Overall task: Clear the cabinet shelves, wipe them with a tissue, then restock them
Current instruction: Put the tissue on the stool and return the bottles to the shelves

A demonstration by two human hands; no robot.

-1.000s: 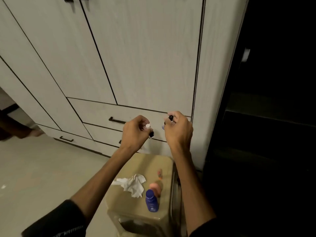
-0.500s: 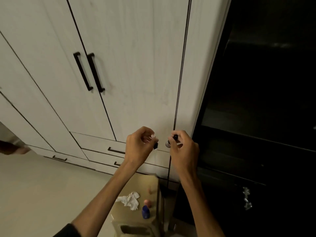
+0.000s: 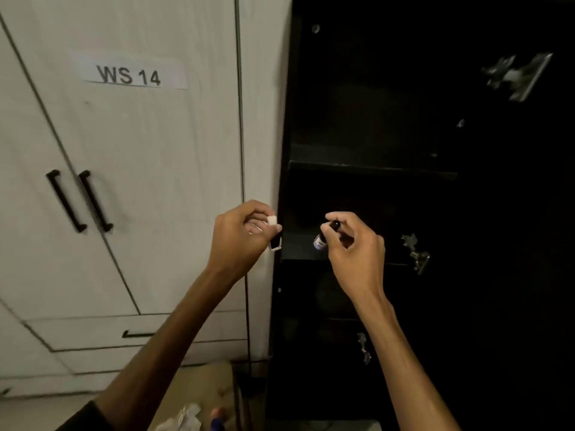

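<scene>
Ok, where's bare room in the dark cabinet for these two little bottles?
The shelf above both hands looks bare. The ledge between the left hand and right hand shows nothing either. Deeper in is too dark to judge.

Hands (image 3: 298, 241) now higher, farther apart

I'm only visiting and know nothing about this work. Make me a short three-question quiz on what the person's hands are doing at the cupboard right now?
1. True or false: both hands are empty.
2. What does the label on the pale door read?
3. The right hand is in front of: A) the pale doors, B) the dark open cabinet, C) the drawers.

Key
1. False. The left hand pinches a small white-capped bottle, and the right hand pinches a small dark-capped bottle.
2. WS 14.
3. B. It is held before a dark shelf.
</scene>
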